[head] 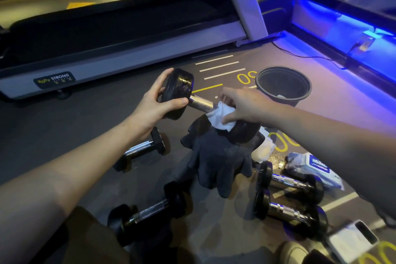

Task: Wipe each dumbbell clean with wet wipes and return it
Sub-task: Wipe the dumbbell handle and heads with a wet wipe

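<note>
Two hands on one black round-headed dumbbell with knurled steel handle (201,103), held just above floor. Left hand (154,105) curled round left head; glossy wet face, could slip, drop onto dark grey cloth (218,156) below. Right hand (242,107) pinching white wet wipe (220,117) against handle by right head. Black round bin (282,85) further right: crumpled white wipe inside, rest hidden.

Black-ended dumbbell (182,92) tilted, chrome bar, white wet wipe (220,117) bunched against its lower end
</note>
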